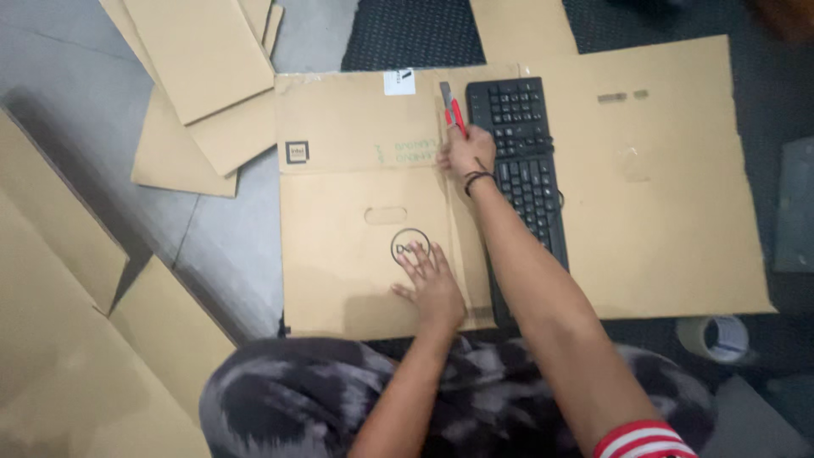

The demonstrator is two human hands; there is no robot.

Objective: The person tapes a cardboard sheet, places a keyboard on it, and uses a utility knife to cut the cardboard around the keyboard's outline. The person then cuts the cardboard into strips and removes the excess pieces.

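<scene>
One keyboard (526, 161), one cutter (452, 108), two hands

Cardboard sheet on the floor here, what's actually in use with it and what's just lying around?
In use:
- flattened cardboard sheet, pressed flat by the left hand
- red utility knife, held by the right hand
- black keyboard, lying along the line where the knife sits

Lying about:
- loose cardboard pieces
- roll of tape
</scene>
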